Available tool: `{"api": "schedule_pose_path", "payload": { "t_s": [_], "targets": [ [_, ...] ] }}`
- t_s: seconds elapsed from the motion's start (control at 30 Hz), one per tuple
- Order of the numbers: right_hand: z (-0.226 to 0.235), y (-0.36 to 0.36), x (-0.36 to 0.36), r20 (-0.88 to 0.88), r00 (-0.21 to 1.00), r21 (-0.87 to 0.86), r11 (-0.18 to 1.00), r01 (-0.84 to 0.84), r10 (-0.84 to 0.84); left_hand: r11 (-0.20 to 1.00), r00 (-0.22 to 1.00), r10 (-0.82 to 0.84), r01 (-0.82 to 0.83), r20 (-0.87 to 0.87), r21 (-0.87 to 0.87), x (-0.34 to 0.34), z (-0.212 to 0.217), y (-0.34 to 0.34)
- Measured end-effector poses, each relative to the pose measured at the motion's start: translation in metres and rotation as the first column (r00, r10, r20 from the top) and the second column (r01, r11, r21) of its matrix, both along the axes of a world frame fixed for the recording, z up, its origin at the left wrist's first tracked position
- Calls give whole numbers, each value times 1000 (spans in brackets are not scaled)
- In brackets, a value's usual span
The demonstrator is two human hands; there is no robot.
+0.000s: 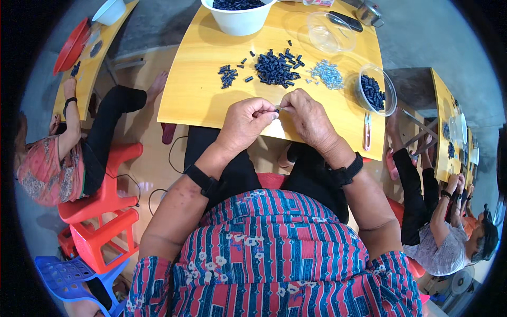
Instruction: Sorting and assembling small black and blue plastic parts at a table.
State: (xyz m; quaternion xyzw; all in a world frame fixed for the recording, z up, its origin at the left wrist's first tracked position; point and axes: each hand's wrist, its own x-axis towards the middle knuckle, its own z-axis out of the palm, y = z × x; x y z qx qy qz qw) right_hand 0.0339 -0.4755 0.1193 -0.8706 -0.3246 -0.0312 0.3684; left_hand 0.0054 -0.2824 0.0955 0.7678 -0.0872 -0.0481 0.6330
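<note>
Over the near edge of the yellow table (200,79), my left hand (247,124) pinches a small black cylindrical piece (277,111) between thumb and forefinger. My right hand (309,117) meets it there, thumb and fingers pressed together at the piece's end; whatever they grip is too small to make out. Just beyond my hands lies a heap of black cylindrical pieces (274,68). A smaller group of black pieces (228,77) is left of it. On the right is a pile of small clear parts (327,74).
A clear round tub (392,100) of black pieces stands at the right edge, near a craft knife (367,132). Farther back are a white basin (237,21), a clear lid (330,31), a phone (346,21) and a metal cup (368,13). People sit at tables on both sides.
</note>
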Motion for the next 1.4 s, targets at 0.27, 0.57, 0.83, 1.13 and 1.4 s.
{"api": "schedule_pose_path", "payload": {
  "t_s": [0.27,0.57,0.83,1.13,1.4],
  "targets": [
    [-2,2,2,71,996,-68,996,-57,61,998,1000,-4,4,5,68,1,4,0],
    [21,7,0,250,955,-392,918,-52,160,995,996,41,-33,-79,97,5,8,-1],
    [5,13,3,-1,1000,109,994,19,-19,994,985,48,-62,-164,-85,5,4,3],
    [-15,27,-18,-384,897,369,854,366,-219,974,976,42,-88,-213,-210,4,4,4],
    [-16,22,-17,88,985,142,980,137,-151,980,980,39,-76,-196,-184,7,4,6]
  ]
}}
